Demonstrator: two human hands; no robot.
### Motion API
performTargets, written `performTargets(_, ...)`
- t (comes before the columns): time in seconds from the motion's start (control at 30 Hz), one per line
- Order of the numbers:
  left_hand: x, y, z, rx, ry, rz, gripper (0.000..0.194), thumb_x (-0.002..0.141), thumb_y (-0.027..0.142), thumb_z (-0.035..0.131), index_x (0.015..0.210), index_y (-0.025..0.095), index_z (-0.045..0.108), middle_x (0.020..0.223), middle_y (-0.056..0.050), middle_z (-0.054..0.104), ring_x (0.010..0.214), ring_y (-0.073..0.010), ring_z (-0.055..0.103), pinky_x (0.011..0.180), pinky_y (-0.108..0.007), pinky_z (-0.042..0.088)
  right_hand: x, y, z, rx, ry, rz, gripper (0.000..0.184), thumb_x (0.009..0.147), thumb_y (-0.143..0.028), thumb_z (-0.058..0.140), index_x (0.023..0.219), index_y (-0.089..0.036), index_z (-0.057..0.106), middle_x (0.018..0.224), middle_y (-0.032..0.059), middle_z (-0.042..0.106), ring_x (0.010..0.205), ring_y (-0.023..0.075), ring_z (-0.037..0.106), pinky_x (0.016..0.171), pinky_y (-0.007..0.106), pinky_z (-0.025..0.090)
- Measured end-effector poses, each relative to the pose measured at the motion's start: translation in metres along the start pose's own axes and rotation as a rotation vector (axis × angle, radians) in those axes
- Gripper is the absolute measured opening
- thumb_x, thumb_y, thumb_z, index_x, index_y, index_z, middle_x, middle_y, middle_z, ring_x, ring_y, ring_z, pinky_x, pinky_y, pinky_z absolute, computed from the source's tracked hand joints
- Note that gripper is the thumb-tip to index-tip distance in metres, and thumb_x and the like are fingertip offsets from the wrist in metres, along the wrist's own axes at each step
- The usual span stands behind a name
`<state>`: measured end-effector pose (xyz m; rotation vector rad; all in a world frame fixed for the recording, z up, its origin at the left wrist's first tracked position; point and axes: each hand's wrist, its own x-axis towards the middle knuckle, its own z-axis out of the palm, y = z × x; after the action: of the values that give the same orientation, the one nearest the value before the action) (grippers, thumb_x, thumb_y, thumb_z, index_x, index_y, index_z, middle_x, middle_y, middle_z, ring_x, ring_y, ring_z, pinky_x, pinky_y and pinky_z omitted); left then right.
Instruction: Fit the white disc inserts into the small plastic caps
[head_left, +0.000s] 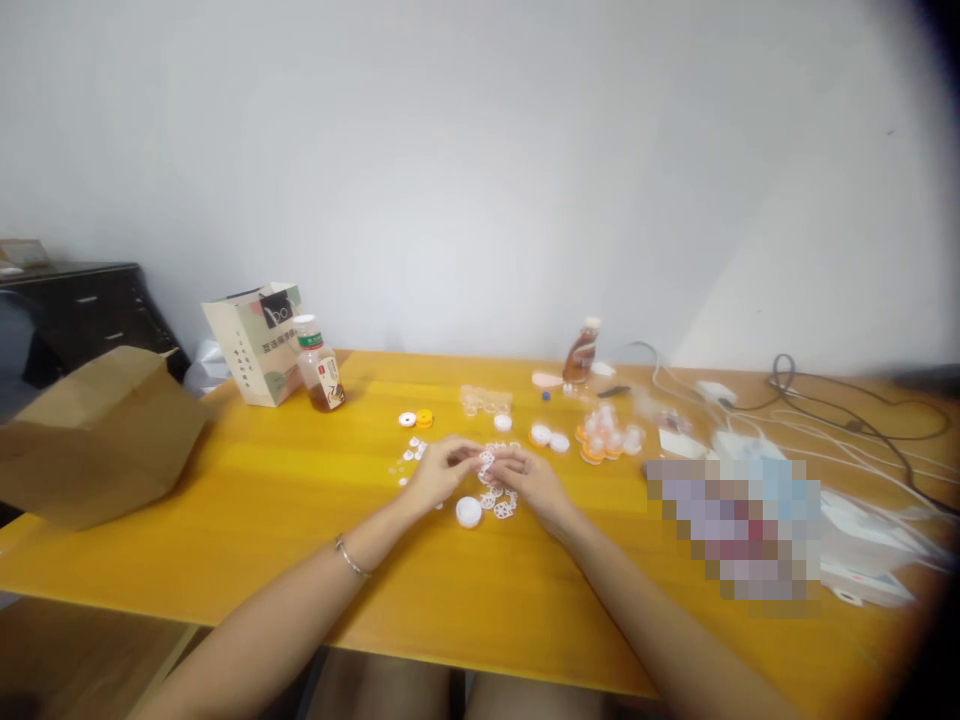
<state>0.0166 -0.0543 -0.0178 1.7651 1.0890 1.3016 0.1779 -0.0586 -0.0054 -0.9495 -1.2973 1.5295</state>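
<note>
Above the middle of the wooden table, my left hand [441, 472] and my right hand [534, 482] meet at the fingertips. Between them they pinch a small white openwork wheel [486, 461], gear-like in shape. Right below the hands lies a loose group of similar white wheels [504, 509]. A round white cup-like part [469, 513] sits nearest to me, just left of those wheels. Several small white pieces [413, 449] are scattered beyond my left hand. A bracelet circles my left wrist. Fine details of the held wheel are blurred.
White and yellow rings [416, 420], clear round parts [486, 401], white discs [550, 438] and a cluster of orange-based domes [609, 434] lie farther back. Bottles [322, 372] [582, 352], a paper bag [255, 350] and a brown bag [97, 440] stand around; cables [840, 420] run at right.
</note>
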Motion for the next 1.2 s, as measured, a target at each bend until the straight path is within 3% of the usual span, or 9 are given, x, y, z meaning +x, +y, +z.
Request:
performTargets(0.17, -0.0016, 0.0043, -0.0016, 0.096, -0.02, 0.078, 0.027, 0.074, 0.024, 0.055, 0.101, 0.018, 0.06, 0.076, -0.002, 0.057, 0.067, -0.0108, 0.052, 0.066, -0.023, 0.043, 0.0009, 0.0008, -0.0006, 0.024, 0.023, 0.006, 0.024, 0.057, -0.024, 0.07, 0.078, -0.018, 0.059, 0.066, 0.0005, 0.068, 0.065, 0.0129, 0.063, 0.067, 0.026, 0.046)
performTargets(0.53, -0.0023, 0.0056, -0.0004, 0.181, -0.004, 0.167, 0.02, 0.076, 0.024, 0.053, 0.092, 0.018, 0.063, 0.08, -0.004, 0.055, 0.072, -0.0121, 0.052, 0.066, -0.023, 0.043, 0.0018, 0.0021, -0.0022, 0.034, -0.021, 0.006, 0.027, 0.059, -0.026, 0.07, 0.082, -0.016, 0.06, 0.072, 0.0027, 0.068, 0.067, 0.013, 0.063, 0.071, 0.027, 0.046)
performTargets(0.9, -0.0024, 0.0064, 0.0012, 0.095, -0.034, 0.062, 0.02, 0.074, 0.028, 0.056, 0.087, 0.016, 0.064, 0.08, -0.005, 0.062, 0.073, -0.0137, 0.057, 0.069, -0.025, 0.045, -0.0046, -0.0039, 0.0032, -0.103, 0.008, -0.06, 0.025, 0.058, -0.032, 0.069, 0.076, -0.016, 0.06, 0.066, 0.0017, 0.067, 0.064, 0.0142, 0.061, 0.067, 0.028, 0.046)
performTargets(1.2, 0.0001, 0.0036, 0.0038, -0.01, -0.037, -0.038, 0.01, 0.071, 0.019, 0.058, 0.079, 0.013, 0.059, 0.074, -0.004, 0.063, 0.07, -0.0125, 0.058, 0.069, -0.025, 0.046, -0.0034, -0.0026, 0.005, -0.25, 0.012, -0.148, 0.024, 0.059, -0.037, 0.066, 0.069, -0.016, 0.059, 0.061, 0.0007, 0.062, 0.057, 0.0127, 0.058, 0.058, 0.026, 0.046)
